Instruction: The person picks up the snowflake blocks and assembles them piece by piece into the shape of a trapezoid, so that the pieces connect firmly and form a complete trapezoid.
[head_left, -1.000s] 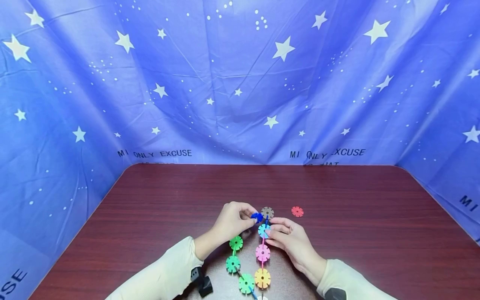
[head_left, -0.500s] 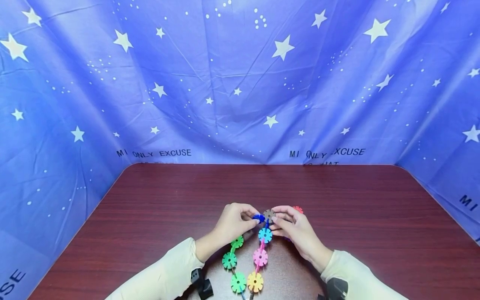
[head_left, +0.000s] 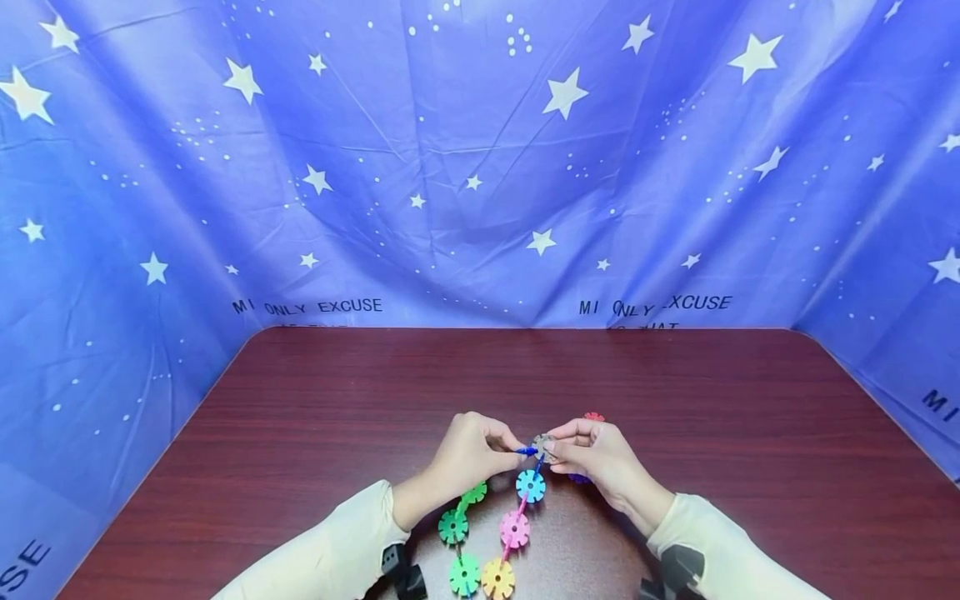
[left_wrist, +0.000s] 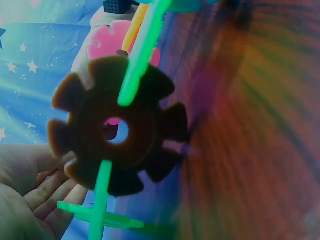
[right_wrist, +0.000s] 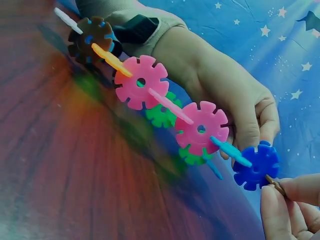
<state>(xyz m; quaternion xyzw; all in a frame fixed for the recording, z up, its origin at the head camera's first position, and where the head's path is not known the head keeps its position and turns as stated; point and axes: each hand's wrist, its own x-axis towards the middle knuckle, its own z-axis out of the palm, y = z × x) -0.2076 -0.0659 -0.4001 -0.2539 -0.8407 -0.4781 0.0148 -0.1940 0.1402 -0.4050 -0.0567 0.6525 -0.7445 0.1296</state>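
Observation:
Low in the head view, my left hand [head_left: 472,450] pinches a dark blue notched plastic disc [head_left: 527,451], seen nearly edge-on. Facing it, my right hand [head_left: 600,458] pinches a grey-brown notched disc [head_left: 543,447]; the two discs meet at their edges. From the grey-brown one a chain of interlocked discs runs toward me, through a light blue disc [head_left: 530,486], a pink disc [head_left: 514,529] and a yellow disc [head_left: 498,578]. The right wrist view shows a blue disc [right_wrist: 257,166] of this chain slotted beside the fingers' pinch.
Green discs [head_left: 453,527] form the chain's left strand, partly behind the left hand. Beyond the right hand a red disc [head_left: 594,417] lies partly hidden, with a purple-blue disc [head_left: 579,478] below it. The dark wooden table [head_left: 337,375] meets a blue star-patterned curtain [head_left: 420,167].
My right hand has moved from the light blue disc up to the grey-brown disc and pinches it. The dark blue disc now meets it, and the chain has shifted toward me and left.

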